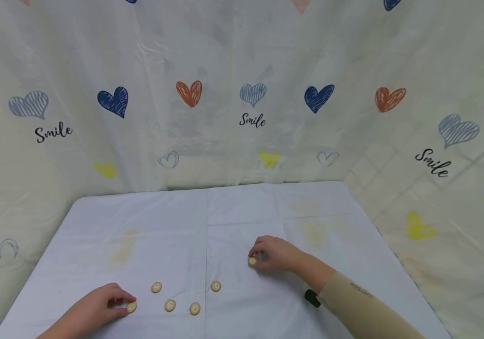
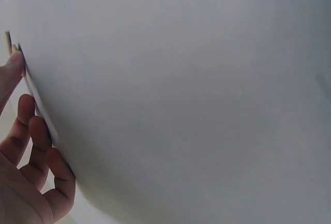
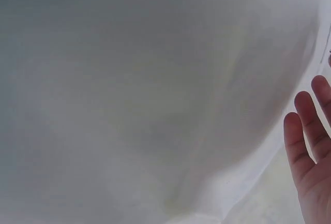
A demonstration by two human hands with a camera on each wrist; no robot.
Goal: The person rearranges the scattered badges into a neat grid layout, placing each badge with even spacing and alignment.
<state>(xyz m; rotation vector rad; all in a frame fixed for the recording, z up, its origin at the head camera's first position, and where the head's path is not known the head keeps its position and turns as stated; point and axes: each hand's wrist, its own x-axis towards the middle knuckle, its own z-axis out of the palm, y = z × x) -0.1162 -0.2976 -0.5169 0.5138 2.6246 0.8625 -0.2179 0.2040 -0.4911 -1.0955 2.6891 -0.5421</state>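
Note:
In the head view my left hand [image 1: 99, 303] pinches a round, pale wooden button [image 1: 131, 307] between thumb and fingertips, low over the white tablecloth. My right hand [image 1: 277, 254], further back and to the right, pinches a similar button [image 1: 252, 261] by its edge. Between the hands lie several more loose buttons, among them one at the back [image 1: 156, 287] and one nearest the right hand [image 1: 215, 286]. The left wrist view shows the thumb [image 2: 13, 69] and curled fingers at the cloth. Only some fingers [image 3: 305, 113] of the right hand appear in its wrist view; its button is hidden there.
The white-covered table [image 1: 174, 254] has yellowish stains and a crease down its middle. A small black object [image 1: 312, 298] shows beside the right sleeve [image 1: 364, 306]. Behind the table hangs a pale curtain [image 1: 216, 136] printed with hearts.

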